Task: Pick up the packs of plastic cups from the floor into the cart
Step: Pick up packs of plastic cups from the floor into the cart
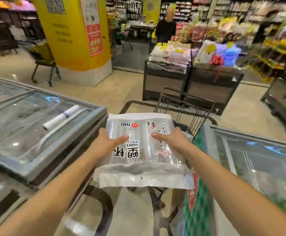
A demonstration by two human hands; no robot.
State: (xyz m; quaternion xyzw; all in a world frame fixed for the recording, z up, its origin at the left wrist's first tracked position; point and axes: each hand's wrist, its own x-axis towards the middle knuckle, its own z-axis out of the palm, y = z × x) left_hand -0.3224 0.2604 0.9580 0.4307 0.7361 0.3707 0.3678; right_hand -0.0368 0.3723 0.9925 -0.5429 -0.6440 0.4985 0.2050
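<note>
Supermarket aisle (121, 87): 2 hands (109, 142) (172, 140) grip cup pack (138, 164).

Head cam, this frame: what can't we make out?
1. Inside of the cart, head view: mostly covered by the pack of cups, so its contents can't be told.
2. Fingers of the left hand and right hand: under the pack, only the thumbs show.
3. Floor near the feet: mostly hidden by the pack and arms, so any packs there are unseen.
4. Shelves at right: motion blur, goods unreadable.
</note>
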